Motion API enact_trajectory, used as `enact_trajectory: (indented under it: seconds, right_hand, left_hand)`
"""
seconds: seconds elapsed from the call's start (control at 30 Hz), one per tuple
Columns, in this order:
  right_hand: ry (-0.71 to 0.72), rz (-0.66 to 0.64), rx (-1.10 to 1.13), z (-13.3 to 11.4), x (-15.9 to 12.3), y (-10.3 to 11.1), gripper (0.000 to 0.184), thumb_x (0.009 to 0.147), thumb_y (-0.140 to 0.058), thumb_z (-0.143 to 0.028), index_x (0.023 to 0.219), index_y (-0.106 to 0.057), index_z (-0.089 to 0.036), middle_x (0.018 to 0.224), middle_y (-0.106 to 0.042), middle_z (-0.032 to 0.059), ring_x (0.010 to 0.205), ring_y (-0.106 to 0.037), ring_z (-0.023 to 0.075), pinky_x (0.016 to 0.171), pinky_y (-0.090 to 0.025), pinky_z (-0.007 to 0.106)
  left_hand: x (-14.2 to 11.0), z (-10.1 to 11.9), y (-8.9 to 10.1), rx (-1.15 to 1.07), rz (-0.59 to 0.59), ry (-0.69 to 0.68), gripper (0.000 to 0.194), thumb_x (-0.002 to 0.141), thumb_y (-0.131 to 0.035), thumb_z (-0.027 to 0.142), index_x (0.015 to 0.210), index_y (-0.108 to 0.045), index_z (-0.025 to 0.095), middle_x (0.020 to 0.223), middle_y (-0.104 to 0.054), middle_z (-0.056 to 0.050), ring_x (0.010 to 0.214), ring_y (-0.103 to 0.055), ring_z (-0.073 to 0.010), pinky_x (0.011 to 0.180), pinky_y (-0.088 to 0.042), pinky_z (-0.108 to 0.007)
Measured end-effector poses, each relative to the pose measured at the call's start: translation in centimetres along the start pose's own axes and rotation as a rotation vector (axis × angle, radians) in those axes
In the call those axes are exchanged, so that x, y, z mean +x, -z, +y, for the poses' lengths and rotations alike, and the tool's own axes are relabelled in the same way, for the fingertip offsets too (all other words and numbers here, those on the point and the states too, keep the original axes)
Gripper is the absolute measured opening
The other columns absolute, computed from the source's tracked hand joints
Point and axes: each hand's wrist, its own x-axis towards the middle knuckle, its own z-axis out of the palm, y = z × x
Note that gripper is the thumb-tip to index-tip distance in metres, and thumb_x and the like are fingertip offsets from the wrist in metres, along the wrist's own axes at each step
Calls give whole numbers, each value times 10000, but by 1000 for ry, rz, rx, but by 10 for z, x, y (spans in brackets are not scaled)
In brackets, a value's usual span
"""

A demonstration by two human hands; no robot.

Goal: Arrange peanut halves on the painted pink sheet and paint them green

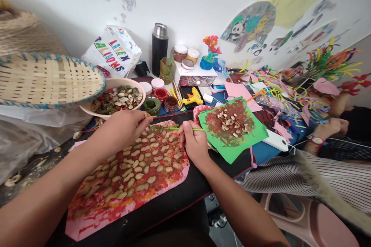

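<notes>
While the right hand (194,142) holds a thin green brush (174,128) just right of centre frame, its thumb and fingers closed around the handle, the left hand (127,127) sits a little to the left with its fingertips pinched together on a small tan piece (147,115) (probably a peanut shell, though too little of it shows to be sure). Below both hands, from the lower left to the centre, lies a pink sheet (95,222) daubed with red, orange and green paint, with many peanut shells (142,187) spread over it. The brush passes over its upper edge.

Just beyond the left hand, a green paint jar (152,105) stands open beside a brown paint jar (171,103), with a red paint jar (160,94) behind them. To the left of these, a pale bowl (87,111) holds painted and plain shells, and a woven basket (49,81) fills the left edge. Right of centre, a green sheet (232,154) carries brown paint and a cluster of shells; above it lies a yellow glue gun (193,96). At the right edge, another person's hand (332,128) shows beside a striped garment (321,175).
</notes>
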Motion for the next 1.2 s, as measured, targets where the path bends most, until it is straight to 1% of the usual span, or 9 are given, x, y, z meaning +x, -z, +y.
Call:
enact_trajectory:
  seconds: [0.13, 0.27, 0.4, 0.57, 0.77, 0.87, 1.0, 1.1, 1.2]
  right_hand:
    - [4, -29, 8, 0, -1, -2, 744, 1125, -625, -955, 825, -675, -276, 557, -592, -53, 438, -577, 147, 471, -457, 259]
    - [61, -69, -45, 4, -1, -5, 752, 1157, -568, -948, 849, -698, -274, 565, -584, -56, 463, -580, 148, 508, -481, 264]
    - [82, -55, -101, 7, 2, -1, 759, 1163, -557, -947, 838, -703, -276, 574, -598, -49, 471, -589, 154, 514, -478, 277]
    - [95, -22, -67, 8, -2, 3, 738, 1169, -585, -926, 849, -710, -273, 582, -601, -52, 464, -584, 149, 505, -462, 276]
    - [92, -59, -58, 8, -3, -2, 748, 1165, -567, -941, 862, -714, -273, 586, -604, -50, 463, -589, 148, 495, -461, 270]
    - [77, -30, -77, 8, -1, 1, 748, 1159, -579, -939, 844, -708, -272, 581, -605, -47, 464, -592, 150, 499, -473, 271]
    - [54, 14, -61, 9, 0, 8, 756, 1135, -597, -961, 844, -704, -272, 558, -587, -54, 446, -582, 152, 482, -460, 267]
    - [49, 26, -43, 9, 0, 11, 752, 1121, -615, -970, 856, -701, -271, 541, -590, -56, 436, -581, 151, 478, -453, 264]
    - [39, 34, -24, 8, 0, 10, 753, 1110, -629, -976, 855, -696, -271, 540, -598, -54, 429, -579, 148, 470, -448, 262]
  left_hand:
    - [0, 0, -1, 5, -14, 16, 640, 1115, -347, 653, 940, -842, 287, 1077, -948, -140, 941, -868, -359, 892, -590, -429]
    - [0, 1, -1, 21, -16, 24, 632, 1122, -352, 650, 949, -839, 287, 1075, -948, -138, 959, -877, -362, 894, -586, -428]
    - [0, -2, -3, 25, 2, 13, 622, 1132, -378, 646, 945, -850, 286, 1043, -946, -135, 938, -879, -364, 880, -592, -428]
    - [0, -5, -5, -12, 22, 1, 599, 1135, -422, 650, 961, -869, 291, 1033, -947, -117, 934, -886, -347, 878, -600, -414]
    - [1, -3, -4, 23, 6, 11, 631, 1133, -391, 646, 947, -874, 284, 1044, -947, -136, 938, -880, -366, 893, -614, -437]
    - [0, -3, -4, 18, 6, 9, 627, 1134, -394, 650, 949, -879, 298, 1068, -954, -130, 941, -880, -352, 888, -620, -421]
    - [-2, -2, -1, -13, 3, -4, 627, 1115, -382, 657, 960, -872, 297, 1084, -958, -124, 959, -884, -358, 897, -616, -428]
    - [-4, 1, 1, -47, 31, -1, 627, 1104, -378, 669, 975, -866, 297, 1064, -955, -117, 924, -878, -352, 873, -610, -422]
    - [-4, 5, 0, -1, 63, 23, 609, 1098, -372, 651, 900, -819, 287, 1027, -937, -147, 911, -874, -370, 856, -605, -432]
